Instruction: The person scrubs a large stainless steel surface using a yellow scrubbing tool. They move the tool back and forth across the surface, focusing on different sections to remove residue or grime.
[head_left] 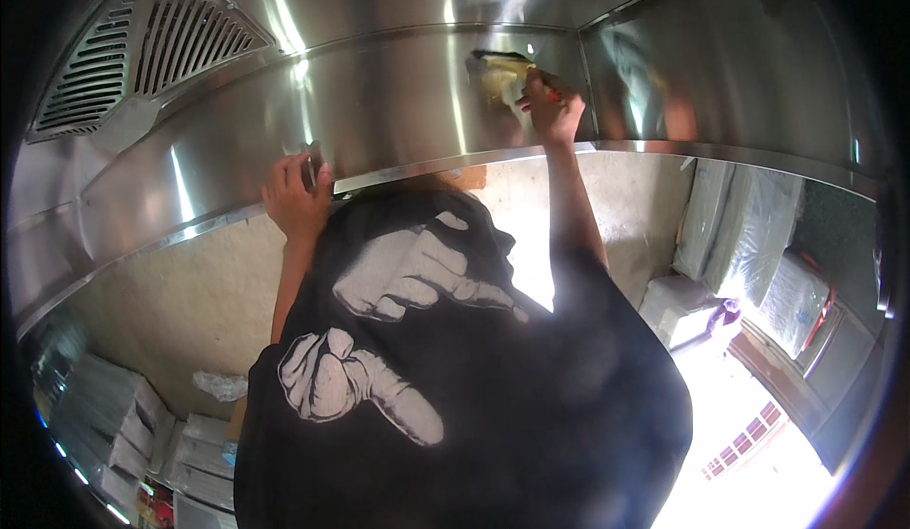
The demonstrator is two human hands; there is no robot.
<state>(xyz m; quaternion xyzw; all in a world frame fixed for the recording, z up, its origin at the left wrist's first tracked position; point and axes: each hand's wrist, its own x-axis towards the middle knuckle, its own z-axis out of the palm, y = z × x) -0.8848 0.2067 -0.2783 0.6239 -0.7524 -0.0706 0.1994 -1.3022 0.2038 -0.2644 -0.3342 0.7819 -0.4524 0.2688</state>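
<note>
Gripping with the right hand [552,117] here, with fingers and thumb curled together round the near end of a yellow tool [504,79], a small red patch showing beside the knuckles. Dark along its far edge, but too blurred to tell its exact kind. Held up at the steel panel [389,93], touching it or very near, close to the top right corner and just under the top seam. Across to the left hand [297,205] now: raised, with fingers a little apart, set against the panel's lower edge, left of the middle, right by the rim [521,154]. Well apart from the right hand, and lower too. Outward along the steel: joined at the right edge to a side panel [720,83] streaked with glare, and out beyond the left end to slotted vents [194,41]. Down below the rim to a black shirt [559,406] with big pale hand prints, filling the lower middle. Past that to a pale wall [171,292], to grey wrapped boxes [109,401] at lower left, to plastic-wrapped slabs [754,216] on the right, and beneath those to a glaringly bright opening [773,482]
</note>
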